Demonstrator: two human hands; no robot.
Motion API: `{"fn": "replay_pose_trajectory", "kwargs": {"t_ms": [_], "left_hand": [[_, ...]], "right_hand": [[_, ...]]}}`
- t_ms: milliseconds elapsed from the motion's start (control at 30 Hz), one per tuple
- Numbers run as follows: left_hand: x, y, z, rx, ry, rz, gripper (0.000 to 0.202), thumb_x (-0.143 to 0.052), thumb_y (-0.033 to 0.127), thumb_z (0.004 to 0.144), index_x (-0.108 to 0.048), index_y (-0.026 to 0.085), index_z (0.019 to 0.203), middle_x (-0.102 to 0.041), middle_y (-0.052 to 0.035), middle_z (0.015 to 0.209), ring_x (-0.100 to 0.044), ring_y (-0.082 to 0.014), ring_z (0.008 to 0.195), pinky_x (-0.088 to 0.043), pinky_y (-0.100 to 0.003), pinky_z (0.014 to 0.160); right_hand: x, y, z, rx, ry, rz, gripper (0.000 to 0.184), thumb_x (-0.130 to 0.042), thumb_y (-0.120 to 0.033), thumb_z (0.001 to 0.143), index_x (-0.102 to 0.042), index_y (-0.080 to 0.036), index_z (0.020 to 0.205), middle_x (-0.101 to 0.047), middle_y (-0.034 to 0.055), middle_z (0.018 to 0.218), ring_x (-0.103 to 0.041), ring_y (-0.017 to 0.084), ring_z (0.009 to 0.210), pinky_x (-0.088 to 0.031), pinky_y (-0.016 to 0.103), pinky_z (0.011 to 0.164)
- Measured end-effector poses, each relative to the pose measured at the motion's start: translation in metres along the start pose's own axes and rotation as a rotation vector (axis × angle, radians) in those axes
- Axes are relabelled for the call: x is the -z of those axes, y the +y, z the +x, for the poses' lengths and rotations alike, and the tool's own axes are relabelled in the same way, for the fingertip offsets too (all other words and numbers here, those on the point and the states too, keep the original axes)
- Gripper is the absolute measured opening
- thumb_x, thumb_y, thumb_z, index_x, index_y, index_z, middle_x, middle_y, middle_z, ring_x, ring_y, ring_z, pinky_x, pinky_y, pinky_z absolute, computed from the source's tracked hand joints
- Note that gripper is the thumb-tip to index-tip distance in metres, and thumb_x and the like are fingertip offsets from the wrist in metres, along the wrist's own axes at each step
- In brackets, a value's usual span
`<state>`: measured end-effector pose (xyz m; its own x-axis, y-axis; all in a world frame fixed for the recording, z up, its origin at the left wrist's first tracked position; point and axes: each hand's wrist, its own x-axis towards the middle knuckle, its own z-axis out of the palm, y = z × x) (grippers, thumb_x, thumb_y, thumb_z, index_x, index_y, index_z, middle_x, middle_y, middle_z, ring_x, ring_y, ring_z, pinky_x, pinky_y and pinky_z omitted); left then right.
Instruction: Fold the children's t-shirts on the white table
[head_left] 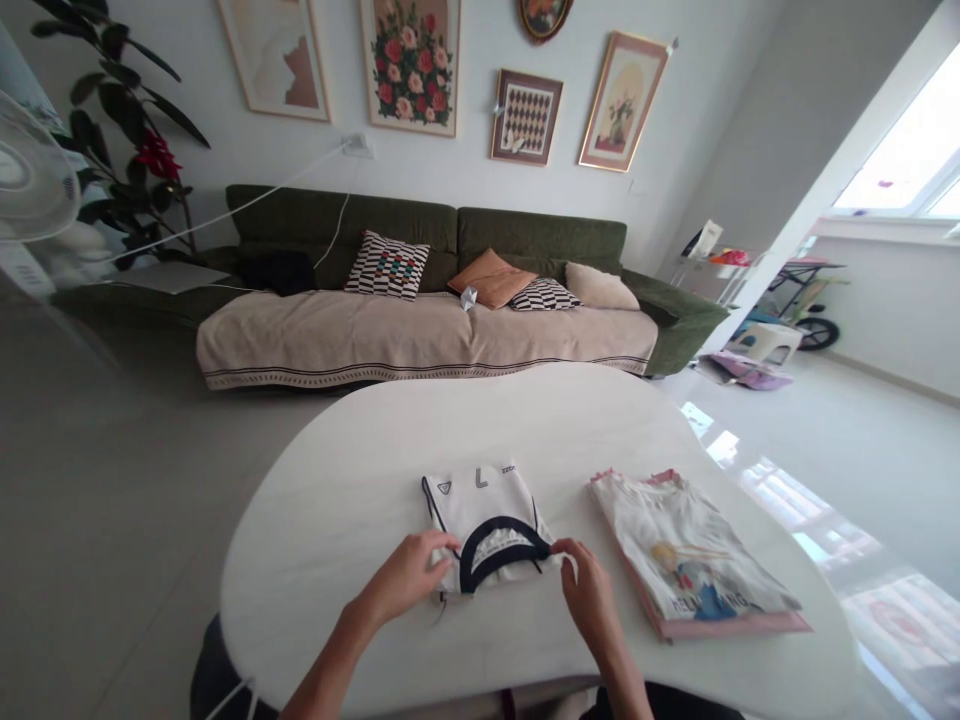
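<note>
A folded white shirt (480, 505) with dark navy trim and a navy collar lies on the white table (352, 480) just in front of me. My left hand (411, 577) pinches the shirt's near left edge beside the collar. My right hand (589, 590) pinches the near right edge at the other end of the collar. Both hands have their fingers closed on the fabric.
A folded stack of white and pink printed clothes (694, 560) lies to the right of the shirt. Beyond the table stands a green sofa (420, 290) with a beige cover and cushions. A fan (34, 180) and a plant (127, 130) are at far left.
</note>
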<state>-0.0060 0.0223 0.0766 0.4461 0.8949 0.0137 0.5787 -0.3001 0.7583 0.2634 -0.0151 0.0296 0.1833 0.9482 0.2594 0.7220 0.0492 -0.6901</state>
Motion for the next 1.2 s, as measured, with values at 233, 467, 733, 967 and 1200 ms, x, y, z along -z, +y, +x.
{"fn": "replay_pose_trajectory", "kwargs": {"t_ms": [233,467,733,967,1200], "left_hand": [[-0.037,-0.021,0.077,-0.026,0.14,0.328,0.042,-0.039,0.009,0.074,-0.061,0.028,0.105,-0.058,-0.0012,0.115,-0.045,-0.0193,0.114,-0.024,-0.044,0.102],[-0.036,-0.03,0.065,-0.019,0.21,0.407,0.041,-0.036,0.014,0.081,-0.054,0.03,0.114,-0.059,-0.0024,0.113,-0.049,-0.02,0.107,-0.004,-0.052,0.105],[-0.059,-0.006,0.012,0.055,0.242,0.539,0.035,-0.034,0.016,0.082,-0.057,0.023,0.108,-0.062,-0.0058,0.1,-0.049,-0.0249,0.098,-0.014,-0.058,0.098],[-0.102,0.034,-0.02,-0.057,0.089,0.45,0.032,-0.037,0.018,0.082,-0.053,0.024,0.109,-0.057,-0.0039,0.108,-0.046,-0.022,0.104,-0.015,-0.054,0.101],[-0.075,0.019,0.011,-0.197,0.11,0.413,0.033,-0.032,0.013,0.084,-0.057,0.024,0.103,-0.061,-0.0024,0.105,-0.052,-0.0173,0.101,-0.019,-0.047,0.104]], "right_hand": [[-0.088,-0.096,-0.036,0.267,-0.159,-0.069,0.037,-0.041,-0.014,0.076,-0.055,-0.022,0.109,-0.056,0.0071,0.116,-0.047,0.021,0.112,-0.038,0.036,0.093],[-0.095,-0.09,-0.055,0.187,-0.224,-0.209,0.029,-0.043,-0.029,0.084,-0.051,-0.028,0.112,-0.057,0.0027,0.117,-0.044,0.022,0.116,-0.024,0.052,0.1],[-0.063,-0.06,-0.028,0.052,-0.1,-0.409,0.027,-0.031,-0.031,0.088,-0.057,-0.025,0.089,-0.063,0.0052,0.095,-0.047,0.026,0.108,-0.019,0.059,0.096],[-0.074,-0.038,0.022,-0.011,-0.092,-0.505,0.035,-0.034,-0.016,0.084,-0.054,-0.022,0.112,-0.056,0.0101,0.112,-0.026,0.026,0.128,-0.015,0.054,0.099],[-0.06,-0.025,0.038,0.158,-0.109,-0.354,0.042,-0.03,-0.01,0.082,-0.053,-0.024,0.115,-0.053,0.0041,0.121,-0.027,0.02,0.127,-0.025,0.042,0.1]]}}
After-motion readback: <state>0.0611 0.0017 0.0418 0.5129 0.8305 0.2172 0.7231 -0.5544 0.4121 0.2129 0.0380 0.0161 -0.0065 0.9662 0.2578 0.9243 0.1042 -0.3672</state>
